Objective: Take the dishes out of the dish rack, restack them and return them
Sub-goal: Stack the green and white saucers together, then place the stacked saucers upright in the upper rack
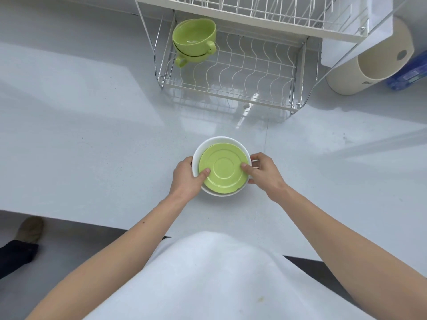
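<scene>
A green saucer [223, 168] lies upside down inside a white bowl [203, 148], over the counter in front of me. My left hand [187, 176] grips the bowl's left side, thumb on the saucer. On the opposite side my right hand [264, 173] holds the bowl, its thumb also pressing the saucer. Two green cups [194, 39] are stacked at the left end of the wire dish rack's [242, 70] lower shelf. Whether the bowl rests on the counter or is lifted, I cannot tell.
The rack's upper shelf [254, 10] overhangs the lower one. A cream cylindrical container [369, 65] lies on its side to the right, with a blue packet [411, 75] beside it. The white counter [92, 135] stretches left. A shoe [30, 228] shows on the floor at lower left.
</scene>
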